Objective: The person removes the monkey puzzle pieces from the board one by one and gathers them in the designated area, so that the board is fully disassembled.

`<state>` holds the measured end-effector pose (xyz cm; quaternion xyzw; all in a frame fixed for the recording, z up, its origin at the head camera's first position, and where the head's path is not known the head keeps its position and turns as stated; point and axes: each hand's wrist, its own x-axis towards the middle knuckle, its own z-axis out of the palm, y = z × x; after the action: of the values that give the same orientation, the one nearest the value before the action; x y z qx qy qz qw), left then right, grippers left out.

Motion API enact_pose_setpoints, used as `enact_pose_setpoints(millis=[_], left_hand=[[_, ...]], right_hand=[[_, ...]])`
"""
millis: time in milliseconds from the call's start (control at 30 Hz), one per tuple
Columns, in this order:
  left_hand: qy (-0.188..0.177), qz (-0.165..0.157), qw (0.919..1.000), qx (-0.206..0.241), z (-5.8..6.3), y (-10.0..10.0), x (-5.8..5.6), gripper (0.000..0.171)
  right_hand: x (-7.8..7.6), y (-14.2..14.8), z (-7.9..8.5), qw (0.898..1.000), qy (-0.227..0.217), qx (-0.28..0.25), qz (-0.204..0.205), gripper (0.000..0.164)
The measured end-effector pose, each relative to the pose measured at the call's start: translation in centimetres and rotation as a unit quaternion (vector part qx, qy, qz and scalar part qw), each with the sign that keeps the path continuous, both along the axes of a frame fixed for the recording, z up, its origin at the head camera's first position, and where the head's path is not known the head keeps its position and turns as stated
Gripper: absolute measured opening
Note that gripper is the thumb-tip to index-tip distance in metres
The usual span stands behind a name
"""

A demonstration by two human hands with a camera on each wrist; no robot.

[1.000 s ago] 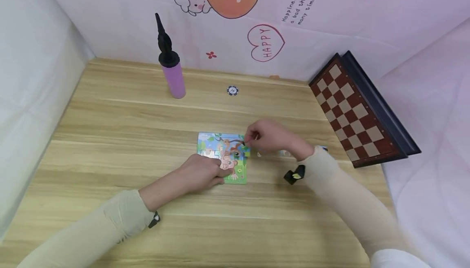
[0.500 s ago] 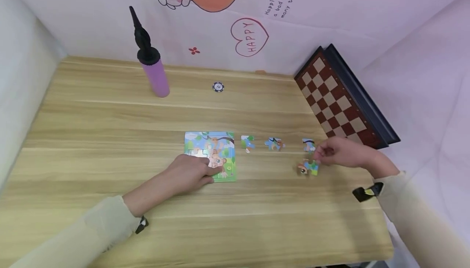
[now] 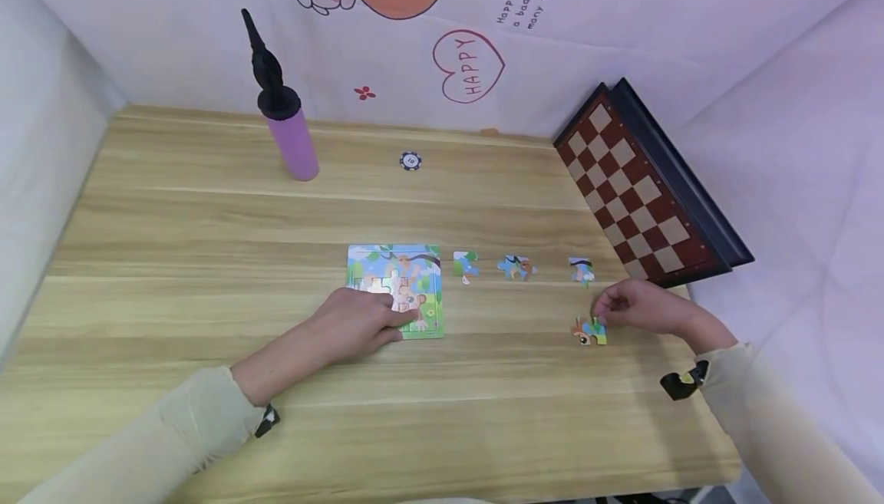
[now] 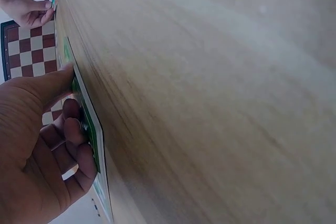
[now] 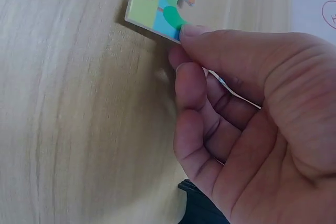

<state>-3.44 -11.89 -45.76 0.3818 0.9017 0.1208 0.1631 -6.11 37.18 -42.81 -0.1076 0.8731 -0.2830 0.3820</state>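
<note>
My left hand rests on a small jigsaw puzzle in a bright frame, its index finger lying across the lower part of the picture. In the left wrist view the thumb and bent fingertips touch the puzzle's surface near its edge. Off to the right, my right hand pinches a jigsaw piece by one side between thumb and fingers. That piece is blue and green with part of an orange animal, and is held close over the table. Much of the puzzle's lower left is hidden under the left hand.
Loose jigsaw pieces lie right of the puzzle: a green-blue one, one with an animal and one with a branch. Behind stand a purple hand pump, a poker chip and a chessboard leaning at the right.
The right hand has moved from the puzzle's upper right corner to the far right, then slightly nearer with the pinched piece. The left hand stays on the puzzle. The head view has shifted.
</note>
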Motion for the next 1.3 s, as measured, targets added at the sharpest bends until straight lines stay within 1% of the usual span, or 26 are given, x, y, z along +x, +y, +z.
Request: enact_pose_setpoints(millis=[67,267,433,567,667,767,833,967,1067,1133,1233,1300], left_hand=[[0.0,0.0,1.0,0.0,0.0,0.0,0.0,0.041],[-0.002,-0.004,1.0,0.006,0.2,-0.1,0.0,0.04],[0.034,-0.027,0.9991,-0.004,0.3,-0.3,0.3,0.04],[0.058,-0.034,0.9977,-0.002,0.3,-0.5,0.6,0.039],[0.076,-0.039,0.9963,-0.007,0.2,-0.6,0.7,0.04],[0.085,-0.046,0.9953,-0.008,0.2,-0.6,0.9,0.042],[0.078,-0.046,0.9959,-0.005,0.1,-0.7,1.0,0.044],[0.062,-0.031,0.9976,0.002,0.2,-1.2,1.1,0.048],[0.052,-0.021,0.9984,0.004,0.1,-1.7,1.2,0.048],[0.048,-0.019,0.9986,0.007,0.0,-1.9,1.2,0.047],[0.049,-0.019,0.9986,0.011,-0.2,-2.2,1.3,0.046],[0.057,-0.021,0.9981,0.007,-0.2,-2.5,1.4,0.047]], right_hand=[[-0.1,0.0,-0.1,1.0,0.003,0.01,0.0,0.006],[-0.2,-0.1,0.0,0.998,0.034,0.048,-0.005,0.007],[-0.4,-0.6,0.3,0.997,0.055,0.055,-0.007,0.009],[-1.2,-2.4,1.2,0.997,0.071,0.027,0.01,0.015],[-2.2,-5.1,1.6,0.996,0.077,0.005,0.032,0.02],[-3.6,-8.7,1.9,0.995,0.082,-0.003,0.058,0.021],[-4.5,-11.6,2.1,0.993,0.08,-0.009,0.082,0.022],[-6.4,-17.7,2.5,0.989,0.069,-0.029,0.13,0.023],[-7.2,-21.8,2.4,0.982,0.071,-0.039,0.173,0.023],[-7.5,-24.2,2.1,0.975,0.076,-0.042,0.205,0.023],[-7.8,-26.8,1.6,0.963,0.086,-0.048,0.25,0.023],[-7.8,-28.1,1.4,0.958,0.087,-0.051,0.268,0.023]])
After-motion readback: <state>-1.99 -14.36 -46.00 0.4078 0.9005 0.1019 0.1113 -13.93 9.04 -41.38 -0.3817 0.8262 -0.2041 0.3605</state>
